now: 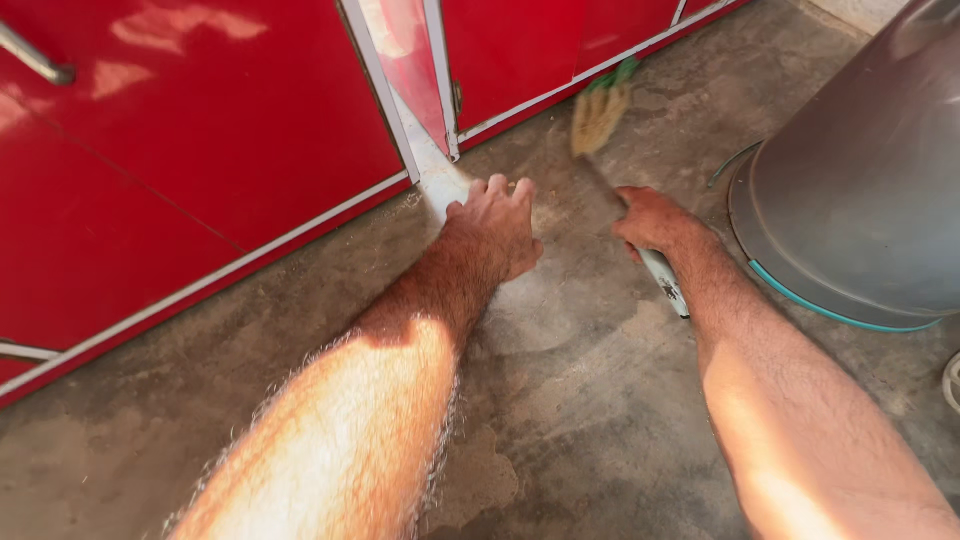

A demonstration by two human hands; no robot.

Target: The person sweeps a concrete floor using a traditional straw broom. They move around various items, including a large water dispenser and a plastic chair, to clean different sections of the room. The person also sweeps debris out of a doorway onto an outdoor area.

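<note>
Two bare forearms fill the lower part of the view, sunlit near the camera and shaded further out; between them lies a rough grey concrete floor point(560, 430), stained darker in patches.

Reaching out on the left, the left hand point(497, 228) rests palm down with its fingers loosely curled, holding nothing; its fingertips touch the lower corner of an open red cabinet door point(405, 60), where the door's pale metal edge strip meets the floor.

On the other side, the right hand point(652, 220) is closed in a fist around the handle of a small hand broom point(603, 112); the white butt end of that handle sticks out behind the wrist, low over the floor; the shaft runs forward from the fist as a blurred dark line (the blur hides its detail); the straw-coloured bristles, bound with a green band at the tip, sit against the base of the red cabinets point(190, 150), just beside the open door's gap.

Glossy red fronts with thin white trim run across the whole top and left of the view; a metal pull handle point(35, 58) shows at the upper left corner.

Near the right forearm stands a large grey metal drum point(880, 170), its base ringed with a teal rim point(830, 312).
</note>
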